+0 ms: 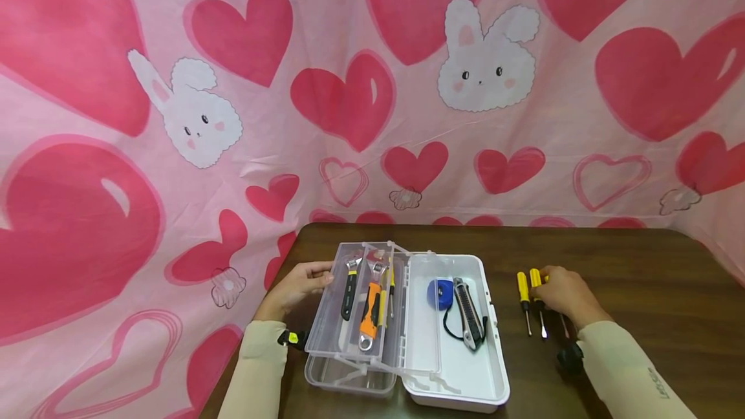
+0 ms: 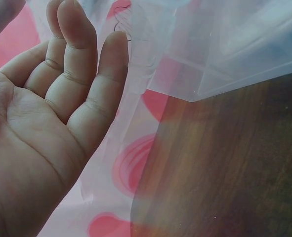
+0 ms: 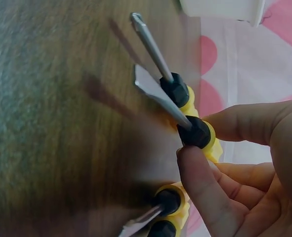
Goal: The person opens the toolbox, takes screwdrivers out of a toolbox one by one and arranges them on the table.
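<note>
My right hand (image 1: 564,290) (image 3: 244,173) pinches a yellow-handled screwdriver (image 3: 197,132) between thumb and finger, its flat tip showing. Beside it lies another yellow screwdriver (image 1: 524,290) (image 3: 175,89), with more handles (image 3: 170,200) low in the right wrist view. My left hand (image 1: 299,286) (image 2: 52,113), fingers loosely bent, is at the left edge of the toolbox's clear raised tray (image 1: 332,315) (image 2: 185,74); whether it touches is unclear. That tray holds a black-and-yellow adjustable wrench (image 1: 349,293) and an orange one (image 1: 370,309). In the white base (image 1: 427,335) lie a blue tape measure (image 1: 440,294) and a grey-and-black utility knife (image 1: 468,315).
The toolbox stands open on a dark wooden table (image 1: 658,290), its clear lid (image 1: 349,377) folded out to the left under the tray. Behind the table hangs a pink cloth (image 1: 419,128) with hearts and rabbits.
</note>
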`<state>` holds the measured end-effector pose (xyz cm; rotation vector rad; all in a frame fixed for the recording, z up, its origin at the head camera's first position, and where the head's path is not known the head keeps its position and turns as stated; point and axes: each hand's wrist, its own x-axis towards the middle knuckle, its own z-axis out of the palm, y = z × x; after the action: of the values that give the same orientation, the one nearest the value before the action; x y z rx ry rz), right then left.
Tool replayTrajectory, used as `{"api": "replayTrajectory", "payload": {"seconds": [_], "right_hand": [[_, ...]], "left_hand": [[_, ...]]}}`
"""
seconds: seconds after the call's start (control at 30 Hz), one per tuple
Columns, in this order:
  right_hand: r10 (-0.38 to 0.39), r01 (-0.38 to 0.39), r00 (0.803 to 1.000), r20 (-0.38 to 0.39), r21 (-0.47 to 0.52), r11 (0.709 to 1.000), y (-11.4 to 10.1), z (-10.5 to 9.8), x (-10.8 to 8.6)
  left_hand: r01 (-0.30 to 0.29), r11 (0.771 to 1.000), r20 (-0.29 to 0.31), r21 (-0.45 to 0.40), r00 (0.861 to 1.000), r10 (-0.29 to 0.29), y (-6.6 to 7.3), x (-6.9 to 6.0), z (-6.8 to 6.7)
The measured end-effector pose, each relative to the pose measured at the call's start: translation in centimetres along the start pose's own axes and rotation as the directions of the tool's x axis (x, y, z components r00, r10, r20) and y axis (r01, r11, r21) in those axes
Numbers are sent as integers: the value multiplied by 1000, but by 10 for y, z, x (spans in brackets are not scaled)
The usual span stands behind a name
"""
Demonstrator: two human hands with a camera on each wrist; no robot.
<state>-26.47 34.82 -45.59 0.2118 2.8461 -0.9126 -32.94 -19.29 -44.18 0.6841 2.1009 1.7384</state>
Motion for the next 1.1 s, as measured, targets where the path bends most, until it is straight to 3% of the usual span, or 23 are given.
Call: {"api": "replayTrajectory", "payload": {"seconds": [0.47, 1.1], "right_hand": [[-14, 14, 1000, 12, -14, 1000, 1, 3, 4], [-21, 23, 999, 33, -54, 998, 1, 7, 6]], "left_hand": [[34, 999, -27, 30, 999, -34, 2, -1, 1], [27, 999, -27, 32, 999, -26, 1, -1, 0]]}}
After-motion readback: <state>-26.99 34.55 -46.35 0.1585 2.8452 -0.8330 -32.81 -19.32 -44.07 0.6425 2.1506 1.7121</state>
